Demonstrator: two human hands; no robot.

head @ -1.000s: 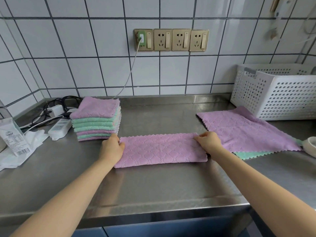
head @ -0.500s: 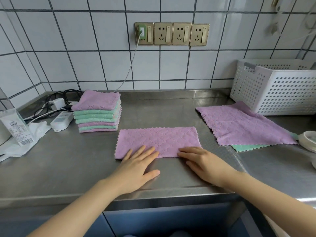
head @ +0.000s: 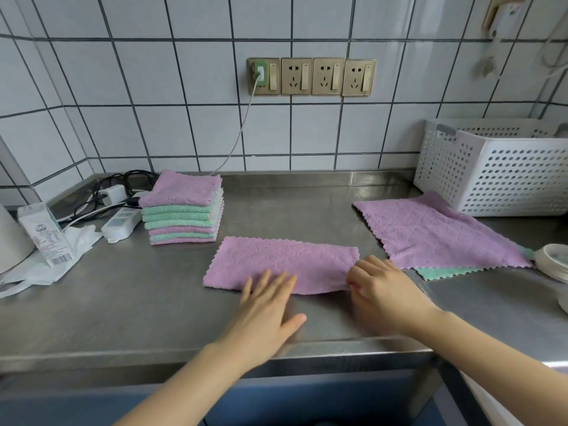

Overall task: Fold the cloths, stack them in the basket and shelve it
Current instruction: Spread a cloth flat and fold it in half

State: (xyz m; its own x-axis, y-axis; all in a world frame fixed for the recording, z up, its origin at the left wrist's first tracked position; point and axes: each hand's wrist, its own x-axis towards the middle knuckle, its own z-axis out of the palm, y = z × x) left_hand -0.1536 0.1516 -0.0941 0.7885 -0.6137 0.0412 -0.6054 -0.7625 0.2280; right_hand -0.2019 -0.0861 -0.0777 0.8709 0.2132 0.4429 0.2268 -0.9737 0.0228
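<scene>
Steel bench (head: 129, 302) under a tiled wall; half-folded purple cloth (head: 282, 262) laid flat mid-bench between the folded stack (head: 183, 207) at left and unfolded cloths (head: 436, 232) beside the white basket (head: 498, 170) at right. Left hand (head: 264, 309) laid flat, fingers (head: 270, 282) straight and spread on the near edge; right hand (head: 381, 290) curled, apparently pinching the near right corner. Second fold judged in hand: next, right end carried across to the left, edges matched.

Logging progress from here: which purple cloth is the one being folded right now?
The half-folded purple cloth at the counter's front. The left hand lies flat on it; the right hand pinches its right end. The unfolded purple cloth by the white basket lies untouched.
</scene>
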